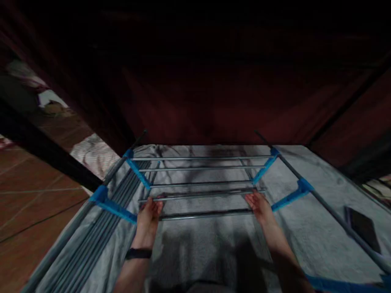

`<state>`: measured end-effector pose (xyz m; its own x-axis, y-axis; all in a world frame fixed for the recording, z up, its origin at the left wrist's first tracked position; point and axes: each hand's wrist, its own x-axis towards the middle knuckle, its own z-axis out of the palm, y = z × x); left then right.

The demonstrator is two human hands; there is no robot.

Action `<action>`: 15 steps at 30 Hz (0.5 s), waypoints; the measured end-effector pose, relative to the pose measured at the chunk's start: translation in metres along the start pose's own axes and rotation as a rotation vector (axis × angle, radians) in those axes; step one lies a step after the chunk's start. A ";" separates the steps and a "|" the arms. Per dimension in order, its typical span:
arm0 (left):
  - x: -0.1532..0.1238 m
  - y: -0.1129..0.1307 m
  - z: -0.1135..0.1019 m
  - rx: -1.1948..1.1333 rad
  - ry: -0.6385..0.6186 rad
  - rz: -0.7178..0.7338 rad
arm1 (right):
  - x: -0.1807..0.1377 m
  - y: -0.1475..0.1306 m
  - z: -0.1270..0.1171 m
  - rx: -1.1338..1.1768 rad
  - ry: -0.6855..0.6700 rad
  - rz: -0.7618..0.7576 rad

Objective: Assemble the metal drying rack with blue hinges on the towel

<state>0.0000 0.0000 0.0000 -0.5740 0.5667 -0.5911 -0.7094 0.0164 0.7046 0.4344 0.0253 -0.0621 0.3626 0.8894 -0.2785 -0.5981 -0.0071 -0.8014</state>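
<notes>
A loose metal rod (204, 196) runs crosswise between my two hands, tilted slightly up to the right. My left hand (149, 216) is closed around its left end; a dark band sits on that wrist. Near its right end, my right hand (259, 207) grips the same rod with curled fingers. Just below lies another crossbar (207, 214), spanning between a left blue plastic bracket (114, 206) and a right blue bracket (288, 198). Farther off, several crossbars (201, 168) join two more blue brackets, (139, 173) on the left side of the rack frame.
Several loose metal tubes (97, 232) lie along the left on a grey cloth (195, 244). A dark phone-like object (363, 228) rests at the right beyond the long side tube (336, 219). A dark red panel (210, 110) rises behind; a dark post (45, 158) stands left over tiled floor (33, 199).
</notes>
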 end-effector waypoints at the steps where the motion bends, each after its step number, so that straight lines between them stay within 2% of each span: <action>1: 0.001 -0.001 -0.001 -0.004 0.001 0.005 | 0.001 0.001 -0.003 0.006 -0.010 0.001; 7: 0.003 -0.004 -0.008 -0.008 -0.042 0.033 | 0.006 0.007 -0.016 0.017 -0.048 0.022; 15: 0.008 -0.010 -0.011 0.066 -0.095 0.079 | 0.017 0.007 -0.019 -0.021 0.051 0.020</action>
<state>-0.0027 -0.0047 -0.0162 -0.5839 0.6435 -0.4950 -0.6333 0.0205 0.7737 0.4502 0.0316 -0.0828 0.3872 0.8643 -0.3209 -0.5909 -0.0345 -0.8060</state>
